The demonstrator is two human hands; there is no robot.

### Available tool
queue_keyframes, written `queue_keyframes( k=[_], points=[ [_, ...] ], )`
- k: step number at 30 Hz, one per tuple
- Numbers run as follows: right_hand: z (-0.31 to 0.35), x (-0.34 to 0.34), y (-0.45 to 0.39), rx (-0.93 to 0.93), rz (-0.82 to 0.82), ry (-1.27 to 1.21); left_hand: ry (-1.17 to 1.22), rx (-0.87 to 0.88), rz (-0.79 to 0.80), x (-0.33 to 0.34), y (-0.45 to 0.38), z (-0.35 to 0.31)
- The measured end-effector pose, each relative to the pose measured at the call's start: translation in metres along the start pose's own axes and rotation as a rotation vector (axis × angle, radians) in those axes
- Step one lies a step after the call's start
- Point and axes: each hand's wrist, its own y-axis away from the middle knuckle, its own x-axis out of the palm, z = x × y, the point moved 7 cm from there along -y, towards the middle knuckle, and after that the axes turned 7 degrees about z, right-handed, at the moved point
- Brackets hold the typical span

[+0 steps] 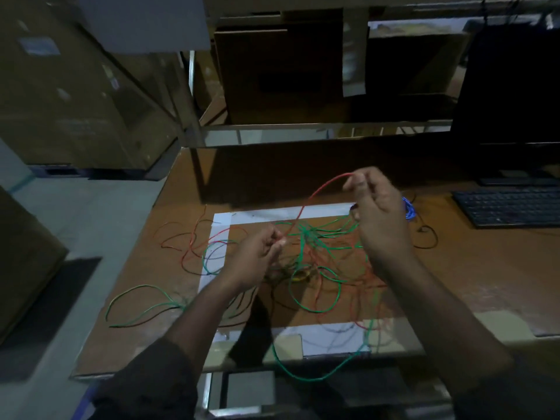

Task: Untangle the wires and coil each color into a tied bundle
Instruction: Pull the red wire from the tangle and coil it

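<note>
A red wire (306, 201) arcs in the air between my two hands. My right hand (378, 213) is raised and pinches its upper end near the fingertips. My left hand (260, 253) is lower and pinches the other end of the arc. Beneath them a tangle of green wires (315, 237), red wires (194, 237) and dark wires (427, 241) sprawls over the brown table (454, 268). One green loop (315, 377) hangs over the front edge, another green strand (139, 301) lies at the left. A blue bundle (409, 210) peeks out behind my right hand.
White tape (272, 213) frames a rectangle on the table around the tangle. A black keyboard (509, 207) and monitor (509, 86) stand at the right back. Cardboard boxes (75, 86) sit on the left, and shelving with boxes rises behind the table.
</note>
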Motion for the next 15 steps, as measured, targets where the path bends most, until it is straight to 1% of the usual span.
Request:
queue_keyframes(
  k=[2,4,6,9,10,12,13,15],
  points=[
    [0.014,-0.016,-0.005,-0.029,-0.096,-0.128,-0.007,-0.064,-0.031,0.000,0.001,0.024],
    [0.020,-0.035,-0.012,-0.050,-0.208,-0.170,-0.135,-0.069,-0.088,-0.006,0.000,0.035],
    [0.013,-0.051,-0.015,-0.057,-0.306,-0.160,-0.173,-0.058,-0.117,-0.012,-0.002,0.029],
    [-0.005,-0.065,-0.014,-0.045,-0.383,-0.050,-0.066,0.044,-0.167,-0.021,-0.002,-0.008],
    [-0.017,-0.065,-0.014,-0.005,-0.365,0.024,0.003,0.086,-0.188,-0.024,-0.001,-0.024],
    [-0.047,-0.061,-0.014,0.135,-0.281,0.153,0.168,0.152,-0.191,-0.030,0.000,-0.054],
    [-0.063,-0.057,-0.014,0.204,-0.217,0.170,0.264,0.177,-0.172,-0.032,0.000,-0.070],
    [-0.086,-0.044,-0.014,0.332,-0.074,0.129,0.469,0.202,-0.115,-0.034,0.000,-0.097]
  ],
)
